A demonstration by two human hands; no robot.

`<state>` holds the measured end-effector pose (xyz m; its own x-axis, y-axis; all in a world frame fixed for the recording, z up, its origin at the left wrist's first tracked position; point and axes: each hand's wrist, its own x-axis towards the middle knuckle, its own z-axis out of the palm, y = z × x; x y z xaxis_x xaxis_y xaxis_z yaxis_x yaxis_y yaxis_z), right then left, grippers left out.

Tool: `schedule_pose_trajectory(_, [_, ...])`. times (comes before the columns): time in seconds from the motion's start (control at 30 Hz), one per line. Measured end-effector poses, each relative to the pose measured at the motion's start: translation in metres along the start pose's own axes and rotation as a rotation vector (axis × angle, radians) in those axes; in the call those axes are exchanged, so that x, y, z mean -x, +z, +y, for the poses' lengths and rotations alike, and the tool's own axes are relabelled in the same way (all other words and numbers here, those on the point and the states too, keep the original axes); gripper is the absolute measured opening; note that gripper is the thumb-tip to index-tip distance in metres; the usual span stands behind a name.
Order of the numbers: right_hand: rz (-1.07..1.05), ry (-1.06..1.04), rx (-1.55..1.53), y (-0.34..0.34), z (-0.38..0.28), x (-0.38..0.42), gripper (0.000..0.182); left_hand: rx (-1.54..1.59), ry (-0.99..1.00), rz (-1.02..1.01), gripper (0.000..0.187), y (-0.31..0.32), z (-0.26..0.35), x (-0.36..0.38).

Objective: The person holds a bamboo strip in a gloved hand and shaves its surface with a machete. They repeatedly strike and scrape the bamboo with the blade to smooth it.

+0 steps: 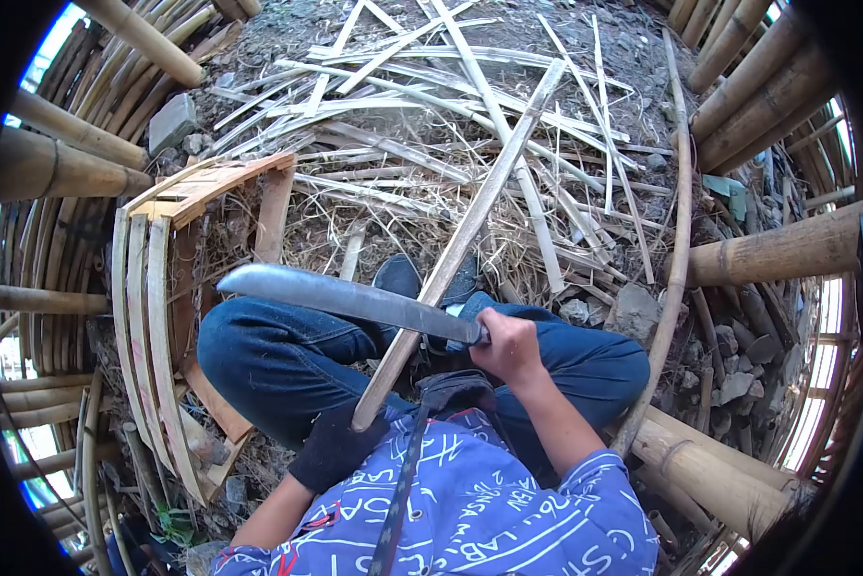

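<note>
My right hand [510, 348] is closed round the handle of a machete [340, 298]. Its long blade points left across my lap and passes over a split bamboo strip [484, 206]. In a black glove, my left hand [340, 447] grips the strip's near end close to my waist. From there the strip slants up and to the right, over my legs, with its far end above the pile of bamboo slats [393, 106]. The machete's handle is mostly hidden by my fingers.
A wooden crate [148, 326] stands by my left knee. Thick bamboo poles [772, 254] jut in from both sides, and a long thin pole [681, 182] runs along my right. Shavings [431, 154] litter the ground ahead; stones [635, 312] lie near my right knee.
</note>
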<state>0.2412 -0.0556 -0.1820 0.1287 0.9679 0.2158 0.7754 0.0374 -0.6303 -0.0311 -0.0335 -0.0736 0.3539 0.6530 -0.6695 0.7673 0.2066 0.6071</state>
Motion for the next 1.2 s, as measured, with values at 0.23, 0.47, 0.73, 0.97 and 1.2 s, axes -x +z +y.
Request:
schedule_pose_trajectory(0.23, [-0.013,-0.094,0.173,-0.011,0.022,-0.018,0.027,-0.074,0.072,0.044,0.029,0.003,0.0,0.002])
schedule_pose_trajectory(0.47, [-0.033,-0.081,0.239,-0.004,0.038,-0.021,0.034,-0.089,0.089,0.065,0.025,0.004,-0.005,0.001])
schedule_pose_trajectory(0.73, [-0.031,-0.097,0.085,0.002,0.023,-0.01,0.025,-0.031,0.015,-0.009,0.027,0.003,-0.007,-0.004])
schedule_pose_trajectory(0.97, [-0.06,-0.019,0.221,-0.002,0.044,-0.012,0.02,-0.097,0.088,0.082,0.027,0.009,-0.011,-0.005])
schedule_pose_trajectory(1.2, [-0.067,-0.038,0.114,-0.002,0.031,-0.007,0.02,-0.081,0.096,0.092,0.025,0.01,-0.002,-0.002])
